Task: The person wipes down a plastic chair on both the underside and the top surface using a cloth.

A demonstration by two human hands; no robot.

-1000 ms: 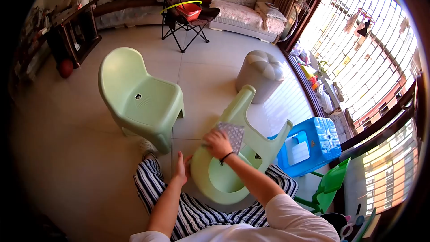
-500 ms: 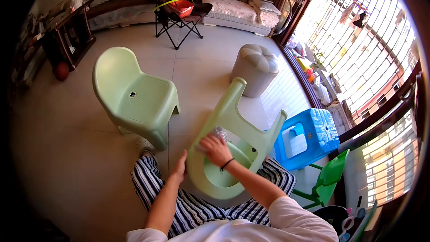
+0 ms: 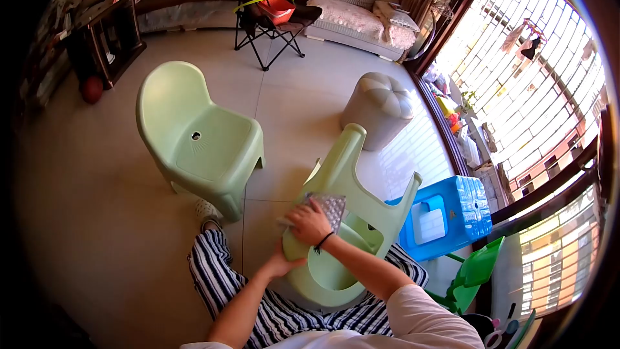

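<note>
A pale green plastic chair [image 3: 352, 178] lies tipped over my lap, its legs pointing away from me and its underside toward my right. My left hand [image 3: 282, 261] grips its near left edge, the thumb over the rim. On the chair's upper side, my right hand [image 3: 310, 223], with a black band at the wrist, presses a grey checked cloth [image 3: 332, 208] against the plastic. Part of the cloth is hidden beneath the fingers. A second pale green chair [image 3: 213, 142] stands upright to the left front.
A blue plastic stool [image 3: 445, 216] lies on its side at the right, by a small green chair [image 3: 475, 268]. Ahead stands a round pouf [image 3: 374, 113]. Farther back are a folding chair [image 3: 274, 16] holding a red container, and a sofa [image 3: 342, 10]. A barred window fills the right.
My left hand has moved from beside the tipped chair onto its edge. The cloth, bunched under my right hand before, now shows spread wider. The view has shifted slightly.
</note>
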